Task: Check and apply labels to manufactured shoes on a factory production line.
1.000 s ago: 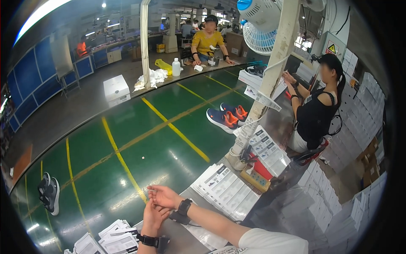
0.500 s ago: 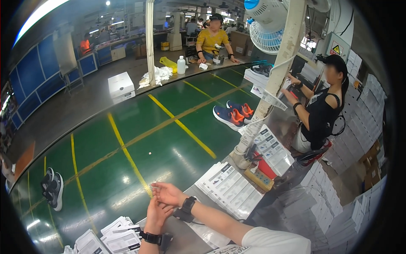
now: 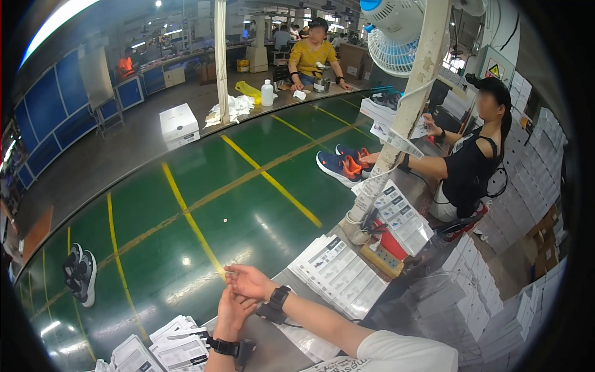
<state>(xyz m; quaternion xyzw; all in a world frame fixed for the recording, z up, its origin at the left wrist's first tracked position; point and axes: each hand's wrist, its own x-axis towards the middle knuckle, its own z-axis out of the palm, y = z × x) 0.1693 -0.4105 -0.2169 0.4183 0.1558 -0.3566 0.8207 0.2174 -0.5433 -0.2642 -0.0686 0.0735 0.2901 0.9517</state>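
Observation:
My left hand (image 3: 232, 310) and my right hand (image 3: 249, 283) meet at the near edge of the green conveyor belt (image 3: 198, 266). The right palm is turned up with its fingers loosely out, and the left fingers touch its underside. I see nothing held in either hand. Black bands circle both wrists. Right of my hands lies a stack of printed sheets (image 3: 338, 273); more printed papers (image 3: 176, 344) lie by my left forearm. On the belt, a pair of dark grey shoes (image 3: 80, 276) sits far left, and navy and orange sneakers (image 3: 341, 168) stand farther off at right.
A co-worker in black (image 3: 474, 161) reaches toward the sneakers beside a pole (image 3: 421, 68) with a fan (image 3: 396, 43). Another person in yellow (image 3: 313, 59) is across the belt. A power strip (image 3: 381, 259), a white box (image 3: 180, 124) and stacked white boxes (image 3: 527, 180) are around.
The co-worker in black has stretched an arm out to the navy and orange sneakers, a hand now at them. My hands stay nearly the same; the view has shifted slightly.

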